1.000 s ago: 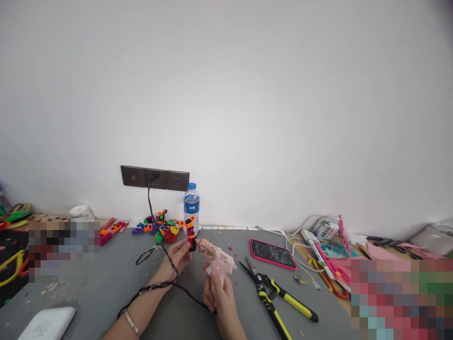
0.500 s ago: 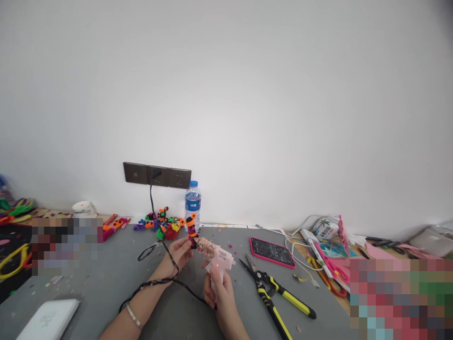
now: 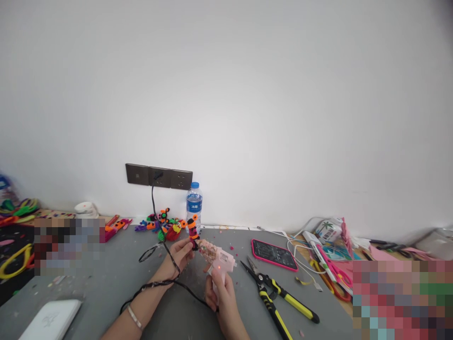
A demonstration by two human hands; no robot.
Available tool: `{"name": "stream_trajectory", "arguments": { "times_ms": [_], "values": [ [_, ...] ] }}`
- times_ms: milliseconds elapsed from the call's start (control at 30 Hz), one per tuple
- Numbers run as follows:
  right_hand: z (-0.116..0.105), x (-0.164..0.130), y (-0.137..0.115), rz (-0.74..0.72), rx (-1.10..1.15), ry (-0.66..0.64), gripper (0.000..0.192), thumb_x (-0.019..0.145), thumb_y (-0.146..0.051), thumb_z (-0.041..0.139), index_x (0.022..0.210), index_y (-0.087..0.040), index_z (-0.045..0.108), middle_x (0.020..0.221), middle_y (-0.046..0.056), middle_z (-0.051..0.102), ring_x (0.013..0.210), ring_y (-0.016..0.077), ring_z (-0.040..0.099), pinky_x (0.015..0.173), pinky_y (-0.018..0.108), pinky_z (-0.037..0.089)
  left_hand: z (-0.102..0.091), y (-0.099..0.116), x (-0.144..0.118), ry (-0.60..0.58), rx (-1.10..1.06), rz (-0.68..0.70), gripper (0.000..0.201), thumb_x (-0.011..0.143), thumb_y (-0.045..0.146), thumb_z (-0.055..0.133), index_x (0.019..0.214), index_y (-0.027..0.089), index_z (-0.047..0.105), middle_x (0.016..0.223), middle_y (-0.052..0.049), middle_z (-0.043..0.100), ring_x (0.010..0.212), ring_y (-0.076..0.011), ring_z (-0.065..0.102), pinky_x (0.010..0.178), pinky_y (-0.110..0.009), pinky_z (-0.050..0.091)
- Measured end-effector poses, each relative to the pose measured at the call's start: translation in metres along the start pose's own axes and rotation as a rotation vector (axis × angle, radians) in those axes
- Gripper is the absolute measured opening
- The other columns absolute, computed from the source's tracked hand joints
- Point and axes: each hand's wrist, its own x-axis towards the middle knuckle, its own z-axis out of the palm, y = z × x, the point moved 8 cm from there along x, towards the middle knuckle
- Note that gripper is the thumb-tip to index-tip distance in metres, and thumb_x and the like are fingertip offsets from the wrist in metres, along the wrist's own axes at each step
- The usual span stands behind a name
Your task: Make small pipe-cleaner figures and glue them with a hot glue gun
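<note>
The right hand (image 3: 220, 296) wraps the glue gun (image 3: 216, 257), hiding its grip; the left hand (image 3: 180, 252) pinches a figure (image 3: 193, 230).

A pale pink plastic glue gun (image 3: 220, 260), its barrel crusted with rough dried glue, meets a fuzzy pipe-cleaner figure (image 3: 193, 230) in orange, red and black above a matt grey surface (image 3: 106, 283) flecked with scraps. Nearby lie metal-bladed cutters (image 3: 274, 295) with glossy yellow-and-black grips, a glossy phone (image 3: 274, 254) in a pink case, and a clear plastic water bottle (image 3: 194, 205) against a smooth matt white wall (image 3: 247, 94).
</note>
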Motion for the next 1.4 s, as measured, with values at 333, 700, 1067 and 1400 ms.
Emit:
{"name": "stream_trajectory", "arguments": {
  "times_ms": [333,700,1067,1400],
  "values": [
    [0.001,0.000,0.000,0.007,0.008,-0.011,0.055,0.068,-0.071,0.066,0.076,-0.017,0.055,0.038,-0.014,0.031,0.030,0.0008,0.014,0.029,0.014,0.017,-0.002,0.002,-0.001,0.010,0.017,0.014,0.048,0.044,0.047,0.090,0.077,0.013,0.077,0.063,-0.003,0.070,0.048,-0.0086,0.051,0.053,-0.023,0.043],
    [-0.004,0.002,-0.001,0.002,0.018,0.036,0.060,0.065,-0.074,0.066,0.081,-0.016,0.058,0.037,-0.014,0.031,0.029,0.0009,0.016,0.028,0.014,0.017,-0.006,0.006,0.001,0.030,0.025,0.059,0.033,0.049,0.040,0.090,0.069,0.017,0.076,0.054,0.001,0.065,0.046,-0.0097,0.048,0.051,-0.024,0.042],
    [-0.005,0.003,-0.005,-0.010,0.013,0.066,0.061,0.064,-0.074,0.066,0.079,-0.015,0.058,0.036,-0.014,0.030,0.029,0.0008,0.016,0.028,0.014,0.018,-0.004,0.003,0.002,0.014,0.053,0.042,0.046,0.045,0.046,0.089,0.077,0.015,0.079,0.059,-0.002,0.067,0.047,-0.0088,0.048,0.049,-0.022,0.041],
    [-0.009,0.004,0.003,0.001,0.005,0.079,0.061,0.064,-0.075,0.066,0.079,-0.016,0.055,0.037,-0.015,0.031,0.029,0.0003,0.016,0.027,0.013,0.018,-0.005,0.002,0.001,0.025,0.025,0.031,0.047,0.042,0.047,0.090,0.074,0.014,0.078,0.055,0.000,0.064,0.046,-0.0070,0.049,0.048,-0.020,0.041]
  ]
}}
